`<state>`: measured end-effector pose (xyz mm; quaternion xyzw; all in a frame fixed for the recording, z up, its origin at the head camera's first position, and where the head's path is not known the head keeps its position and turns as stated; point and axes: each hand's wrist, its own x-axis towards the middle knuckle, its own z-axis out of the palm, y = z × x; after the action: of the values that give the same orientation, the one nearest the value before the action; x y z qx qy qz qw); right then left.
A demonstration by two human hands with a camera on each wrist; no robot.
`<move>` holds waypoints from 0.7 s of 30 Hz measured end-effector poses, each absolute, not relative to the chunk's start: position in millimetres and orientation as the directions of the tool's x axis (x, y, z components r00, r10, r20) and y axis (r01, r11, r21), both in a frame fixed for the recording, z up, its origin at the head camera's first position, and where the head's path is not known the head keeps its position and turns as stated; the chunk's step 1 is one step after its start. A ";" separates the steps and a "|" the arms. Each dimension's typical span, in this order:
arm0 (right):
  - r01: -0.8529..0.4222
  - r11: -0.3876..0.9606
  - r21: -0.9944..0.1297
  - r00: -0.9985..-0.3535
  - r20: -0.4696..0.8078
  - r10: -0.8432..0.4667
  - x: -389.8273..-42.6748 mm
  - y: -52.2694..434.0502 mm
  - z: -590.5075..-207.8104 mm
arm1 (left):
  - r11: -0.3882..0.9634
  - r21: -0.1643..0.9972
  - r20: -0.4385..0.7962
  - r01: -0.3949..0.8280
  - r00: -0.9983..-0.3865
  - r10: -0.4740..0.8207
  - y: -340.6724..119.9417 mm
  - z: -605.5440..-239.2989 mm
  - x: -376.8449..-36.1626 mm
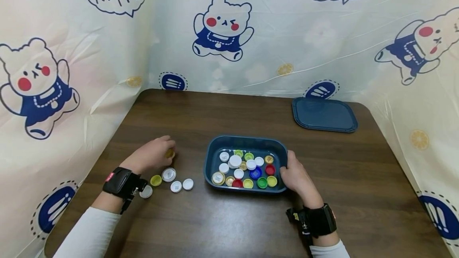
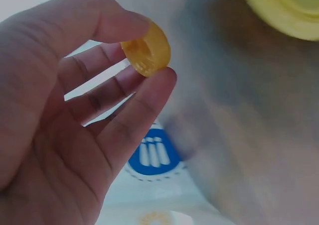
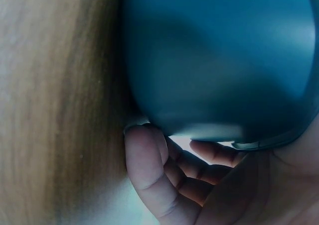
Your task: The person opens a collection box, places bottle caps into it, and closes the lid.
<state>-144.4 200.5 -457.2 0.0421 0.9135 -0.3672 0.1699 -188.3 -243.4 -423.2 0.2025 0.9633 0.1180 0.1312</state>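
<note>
My left hand (image 1: pixel 152 155) pinches a small amber bottle cap (image 1: pixel 169 154) between thumb and fingers, just above the brown table (image 1: pixel 201 114). The left wrist view shows that amber cap (image 2: pixel 146 50) held at the fingertips. A dark blue tray (image 1: pixel 247 141) at the table's middle holds several coloured bottle caps (image 1: pixel 247 170). My right hand (image 1: pixel 295 176) grips the tray's right rim, its fingers curled under the tray's edge (image 3: pixel 209 75) in the right wrist view.
A few loose caps lie left of the tray: a yellow-green cap (image 1: pixel 155 180), a large white cap (image 1: pixel 169 174) and two small white caps (image 1: pixel 181 185). A dark blue lid (image 1: pixel 324 114) lies at the back right. Printed cloth walls enclose the table.
</note>
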 end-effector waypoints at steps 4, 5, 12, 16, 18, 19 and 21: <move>0.199 0.726 -0.659 -0.939 -0.339 -0.050 -144.7 200.1 -456.6 | 0.881 0.276 -0.188 0.384 -0.878 0.441 -223.6 -405.1 -191.0; 0.194 0.727 -0.659 -0.940 -0.337 -0.054 -144.6 199.9 -456.3 | 0.877 0.276 -0.186 0.394 -0.873 0.451 -217.7 -400.6 -191.4; 0.196 0.721 -0.664 -0.938 -0.341 -0.059 -142.7 199.7 -455.8 | 0.825 0.293 -0.150 0.484 -0.829 0.539 -174.2 -376.2 -194.5; 0.196 0.722 -0.664 -0.938 -0.341 -0.059 -142.6 199.9 -455.2 | 0.802 0.295 -0.146 0.519 -0.806 0.574 -149.7 -368.2 -195.5; 0.196 0.720 -0.665 -0.939 -0.339 -0.057 -143.0 199.8 -455.1 | 0.793 0.287 -0.153 0.538 -0.791 0.592 -137.6 -364.9 -195.9; 0.194 0.720 -0.666 -0.940 -0.336 -0.058 -143.4 199.7 -455.4 | 0.787 0.280 -0.159 0.550 -0.781 0.603 -131.7 -363.7 -196.1; 0.192 0.720 -0.667 -0.941 -0.334 -0.058 -143.9 199.4 -455.9 | 0.769 0.276 -0.167 0.577 -0.759 0.629 -120.1 -362.1 -196.4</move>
<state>-143.9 199.4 -455.9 0.0367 0.9120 -0.3724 0.1679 -196.4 -120.1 -362.1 0.3234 0.9320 0.1043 0.1258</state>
